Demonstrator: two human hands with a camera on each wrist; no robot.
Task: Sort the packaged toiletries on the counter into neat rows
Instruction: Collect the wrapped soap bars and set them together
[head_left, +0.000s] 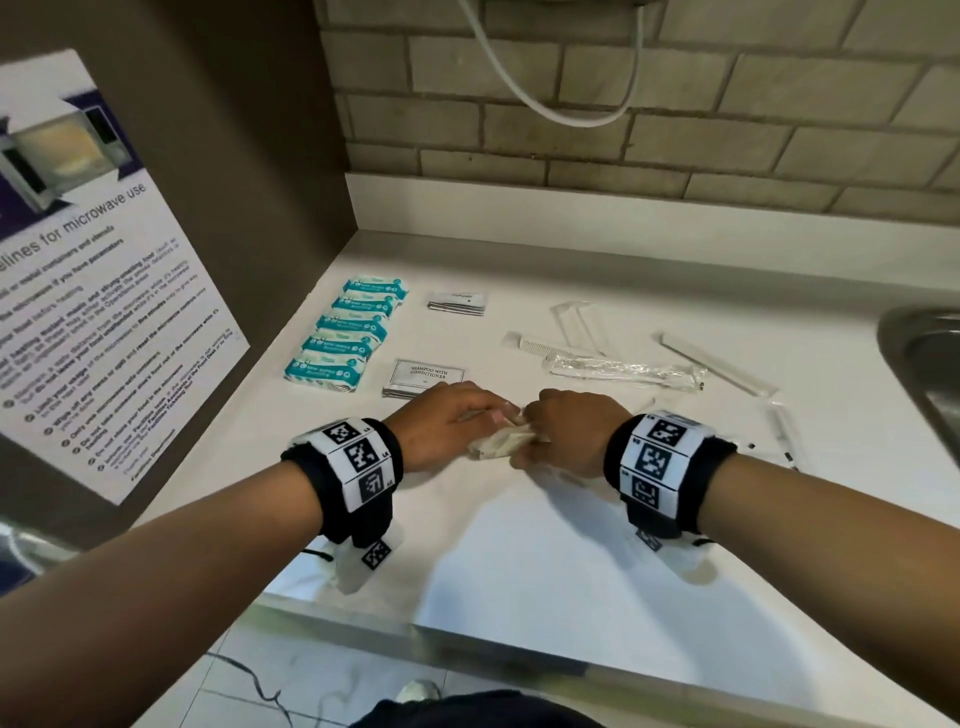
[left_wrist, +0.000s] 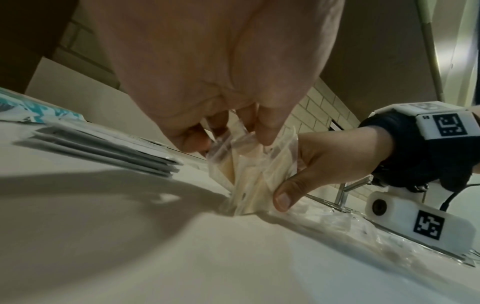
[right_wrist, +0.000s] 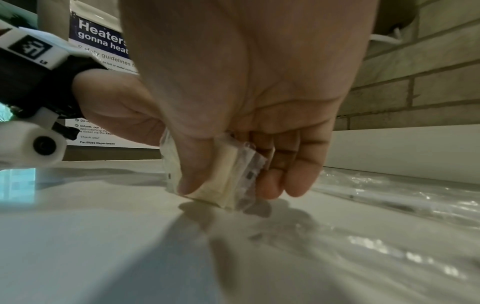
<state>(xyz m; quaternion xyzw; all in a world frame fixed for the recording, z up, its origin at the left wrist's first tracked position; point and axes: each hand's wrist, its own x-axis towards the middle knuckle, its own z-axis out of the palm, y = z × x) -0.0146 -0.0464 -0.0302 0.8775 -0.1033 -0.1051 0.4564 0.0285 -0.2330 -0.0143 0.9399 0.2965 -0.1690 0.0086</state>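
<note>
Both hands hold one small stack of clear-wrapped cream packets (head_left: 500, 443) on edge against the white counter (head_left: 519, 545). My left hand (head_left: 457, 423) pinches the stack's (left_wrist: 249, 174) top with fingertips. My right hand (head_left: 558, 434) grips the stack (right_wrist: 223, 181) between thumb and fingers. A column of several teal-and-white soap packs (head_left: 348, 332) lies at the left. Beside it are a shampoo sachet stack (head_left: 423, 376) and a second sachet stack (head_left: 457, 302). Clear-wrapped combs and toothbrushes (head_left: 618, 371) lie scattered at the right.
A brown panel with a microwave-use poster (head_left: 88, 291) walls off the left. A steel sink (head_left: 924, 364) sits at the right edge. The brick wall (head_left: 623, 104) and a white cable (head_left: 545, 88) are behind. The counter's front edge (head_left: 467, 639) runs below my wrists.
</note>
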